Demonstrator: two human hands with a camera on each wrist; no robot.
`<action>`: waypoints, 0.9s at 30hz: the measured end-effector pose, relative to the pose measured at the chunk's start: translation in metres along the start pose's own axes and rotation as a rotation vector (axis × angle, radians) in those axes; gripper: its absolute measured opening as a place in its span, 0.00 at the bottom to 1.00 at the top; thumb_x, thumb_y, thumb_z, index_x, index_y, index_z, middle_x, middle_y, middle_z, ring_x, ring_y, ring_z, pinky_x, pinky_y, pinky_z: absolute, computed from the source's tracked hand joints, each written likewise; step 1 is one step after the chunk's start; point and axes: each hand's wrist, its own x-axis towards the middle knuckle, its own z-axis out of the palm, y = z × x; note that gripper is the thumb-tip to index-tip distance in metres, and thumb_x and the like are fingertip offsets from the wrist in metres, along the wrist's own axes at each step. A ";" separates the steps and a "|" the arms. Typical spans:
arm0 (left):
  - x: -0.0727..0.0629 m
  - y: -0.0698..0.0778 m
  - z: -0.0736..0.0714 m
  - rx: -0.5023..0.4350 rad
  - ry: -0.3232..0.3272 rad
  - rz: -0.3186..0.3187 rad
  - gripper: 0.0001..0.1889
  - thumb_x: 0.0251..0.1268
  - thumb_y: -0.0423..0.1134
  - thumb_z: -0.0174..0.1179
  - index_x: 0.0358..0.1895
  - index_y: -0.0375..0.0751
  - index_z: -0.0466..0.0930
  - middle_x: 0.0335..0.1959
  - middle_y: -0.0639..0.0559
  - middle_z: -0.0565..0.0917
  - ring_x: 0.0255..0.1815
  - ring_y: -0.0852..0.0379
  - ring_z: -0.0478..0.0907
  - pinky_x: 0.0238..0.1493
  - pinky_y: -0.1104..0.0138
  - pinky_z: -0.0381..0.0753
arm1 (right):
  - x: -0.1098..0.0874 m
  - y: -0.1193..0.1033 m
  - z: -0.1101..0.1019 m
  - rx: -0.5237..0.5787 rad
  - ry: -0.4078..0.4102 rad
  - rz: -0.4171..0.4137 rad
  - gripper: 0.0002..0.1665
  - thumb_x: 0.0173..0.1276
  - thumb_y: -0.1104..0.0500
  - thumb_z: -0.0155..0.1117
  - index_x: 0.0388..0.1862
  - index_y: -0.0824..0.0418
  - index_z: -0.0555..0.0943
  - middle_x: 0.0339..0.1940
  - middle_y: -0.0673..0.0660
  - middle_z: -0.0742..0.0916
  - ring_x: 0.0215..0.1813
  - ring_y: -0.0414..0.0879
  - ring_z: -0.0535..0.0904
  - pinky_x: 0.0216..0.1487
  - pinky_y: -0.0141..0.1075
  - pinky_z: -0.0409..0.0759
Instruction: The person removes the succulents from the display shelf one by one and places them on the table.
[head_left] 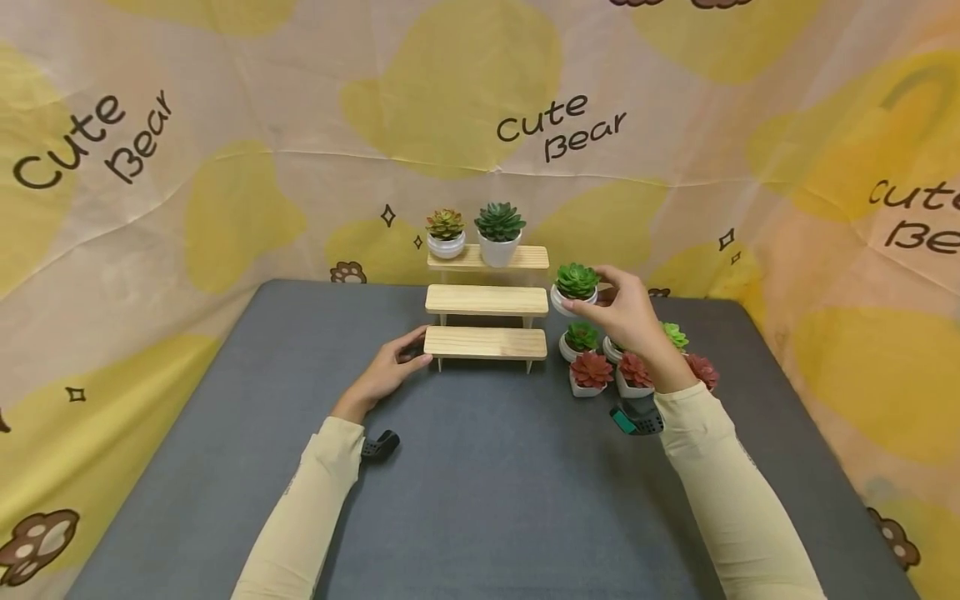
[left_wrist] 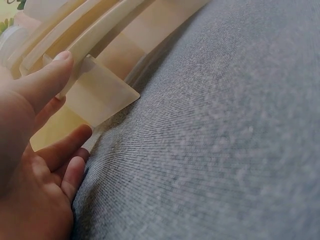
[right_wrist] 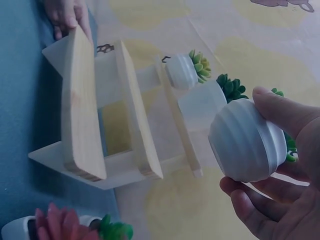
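Note:
My right hand (head_left: 626, 312) holds a white ribbed pot (right_wrist: 245, 142) with a green succulent (head_left: 577, 282), thumb on one side and fingers on the other. The pot is up off the table, just right of the middle step of a three-tier wooden display stand (head_left: 486, 342). At the stand's left end my left hand (head_left: 386, 371) pinches the lowest step, thumb at its front edge and a finger behind. On the top step stand a yellow-green succulent (head_left: 446, 225) in a ribbed white pot and a dark green succulent (head_left: 500, 222) in a smooth white pot.
Below my right hand, several potted succulents cluster on the grey table (head_left: 480, 500), among them a red one (head_left: 591, 370) and a green one (head_left: 581, 336). My right forearm partly covers this group. A printed cloth (head_left: 300, 100) hangs behind the table.

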 end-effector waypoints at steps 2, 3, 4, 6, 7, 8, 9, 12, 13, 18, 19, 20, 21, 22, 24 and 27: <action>0.000 0.000 0.001 0.002 0.001 0.005 0.34 0.75 0.39 0.59 0.80 0.41 0.59 0.76 0.37 0.67 0.79 0.40 0.61 0.71 0.44 0.64 | -0.005 0.003 0.001 0.000 0.004 -0.003 0.47 0.66 0.45 0.72 0.77 0.63 0.66 0.66 0.68 0.80 0.54 0.59 0.84 0.49 0.44 0.82; 0.001 0.000 0.001 0.001 0.000 0.007 0.34 0.75 0.39 0.60 0.80 0.41 0.59 0.76 0.37 0.67 0.79 0.40 0.62 0.71 0.44 0.64 | -0.007 0.004 0.001 0.001 0.007 -0.005 0.46 0.66 0.46 0.72 0.76 0.63 0.66 0.64 0.67 0.81 0.53 0.58 0.84 0.48 0.42 0.82; 0.001 -0.001 0.001 0.001 0.000 0.008 0.34 0.75 0.39 0.60 0.79 0.41 0.59 0.76 0.36 0.68 0.78 0.40 0.62 0.71 0.44 0.64 | -0.009 0.006 0.001 0.006 0.011 -0.008 0.45 0.66 0.47 0.73 0.76 0.62 0.68 0.61 0.67 0.83 0.51 0.57 0.85 0.46 0.39 0.82; 0.002 -0.001 0.001 0.009 -0.002 0.014 0.34 0.75 0.40 0.60 0.79 0.40 0.59 0.76 0.36 0.68 0.78 0.39 0.63 0.70 0.45 0.65 | -0.013 0.009 0.002 0.004 0.024 -0.020 0.42 0.66 0.49 0.73 0.74 0.63 0.70 0.55 0.67 0.85 0.45 0.52 0.85 0.41 0.33 0.80; 0.003 -0.002 0.002 0.014 -0.003 0.014 0.34 0.75 0.40 0.60 0.79 0.40 0.59 0.76 0.36 0.68 0.78 0.39 0.63 0.69 0.45 0.66 | -0.015 0.010 0.002 0.003 0.030 -0.026 0.41 0.66 0.50 0.74 0.73 0.63 0.71 0.54 0.66 0.86 0.43 0.49 0.84 0.40 0.31 0.80; 0.003 -0.002 0.002 0.015 -0.003 0.013 0.34 0.75 0.40 0.60 0.79 0.41 0.59 0.76 0.36 0.68 0.78 0.39 0.63 0.69 0.46 0.66 | -0.017 0.012 0.002 0.005 0.033 -0.030 0.40 0.66 0.50 0.74 0.72 0.63 0.71 0.53 0.66 0.86 0.41 0.46 0.84 0.38 0.29 0.79; 0.003 -0.002 0.001 0.019 -0.002 0.013 0.34 0.75 0.40 0.60 0.79 0.41 0.59 0.76 0.36 0.68 0.78 0.39 0.63 0.69 0.47 0.66 | -0.019 0.013 0.002 0.006 0.033 -0.031 0.40 0.66 0.51 0.74 0.72 0.63 0.72 0.51 0.65 0.86 0.39 0.43 0.83 0.38 0.28 0.79; 0.003 -0.003 0.001 0.024 0.003 0.007 0.34 0.74 0.40 0.60 0.79 0.42 0.60 0.75 0.36 0.69 0.78 0.40 0.63 0.68 0.48 0.66 | -0.024 0.017 0.001 0.004 0.030 -0.033 0.40 0.65 0.51 0.74 0.72 0.63 0.71 0.50 0.65 0.86 0.38 0.38 0.81 0.38 0.27 0.78; 0.003 -0.003 0.000 0.025 0.004 0.004 0.34 0.74 0.40 0.60 0.79 0.42 0.60 0.75 0.36 0.69 0.78 0.40 0.63 0.68 0.48 0.66 | -0.026 0.019 0.001 0.002 0.028 -0.032 0.40 0.65 0.52 0.74 0.72 0.63 0.71 0.50 0.66 0.86 0.38 0.37 0.80 0.38 0.27 0.78; 0.003 -0.003 0.001 0.031 0.001 0.003 0.34 0.74 0.40 0.60 0.79 0.42 0.59 0.75 0.36 0.69 0.77 0.40 0.63 0.69 0.47 0.66 | -0.036 0.026 -0.001 0.021 0.024 -0.046 0.40 0.65 0.54 0.75 0.72 0.63 0.71 0.46 0.65 0.87 0.37 0.35 0.81 0.38 0.28 0.78; 0.003 -0.003 0.000 0.033 -0.001 0.002 0.34 0.75 0.41 0.60 0.80 0.41 0.59 0.76 0.36 0.69 0.78 0.39 0.63 0.69 0.47 0.66 | -0.038 0.028 -0.001 0.032 0.020 -0.051 0.40 0.65 0.54 0.75 0.72 0.64 0.71 0.44 0.65 0.87 0.36 0.35 0.81 0.37 0.29 0.78; 0.003 -0.002 0.001 0.028 -0.001 -0.002 0.34 0.75 0.41 0.60 0.80 0.41 0.59 0.76 0.36 0.68 0.78 0.40 0.63 0.69 0.47 0.65 | -0.040 0.030 -0.001 0.036 0.019 -0.055 0.40 0.64 0.55 0.75 0.72 0.64 0.71 0.42 0.63 0.87 0.35 0.35 0.81 0.36 0.29 0.78; 0.003 -0.001 0.000 0.030 -0.001 -0.003 0.34 0.75 0.41 0.60 0.80 0.41 0.59 0.76 0.36 0.68 0.78 0.40 0.63 0.69 0.47 0.65 | -0.042 0.031 -0.001 0.045 0.015 -0.055 0.40 0.64 0.56 0.75 0.72 0.64 0.71 0.39 0.63 0.87 0.34 0.35 0.80 0.35 0.30 0.77; 0.003 -0.001 0.000 0.026 -0.002 -0.006 0.34 0.75 0.41 0.60 0.80 0.41 0.59 0.76 0.37 0.68 0.78 0.40 0.62 0.70 0.46 0.64 | -0.044 0.033 0.000 0.051 0.010 -0.054 0.41 0.64 0.56 0.75 0.73 0.64 0.70 0.36 0.62 0.87 0.32 0.36 0.79 0.34 0.31 0.77; 0.003 0.000 0.000 0.026 -0.002 -0.003 0.34 0.75 0.40 0.59 0.80 0.40 0.59 0.76 0.37 0.68 0.78 0.40 0.62 0.70 0.45 0.64 | -0.048 0.036 0.000 0.049 0.005 -0.056 0.41 0.64 0.57 0.75 0.72 0.64 0.70 0.35 0.60 0.86 0.31 0.36 0.78 0.33 0.32 0.76; 0.004 0.000 0.000 0.014 0.000 0.001 0.34 0.75 0.39 0.60 0.79 0.40 0.59 0.76 0.36 0.68 0.78 0.40 0.62 0.70 0.45 0.64 | -0.054 0.042 0.000 0.035 0.000 -0.066 0.39 0.63 0.59 0.75 0.70 0.66 0.72 0.38 0.62 0.85 0.31 0.37 0.77 0.32 0.31 0.76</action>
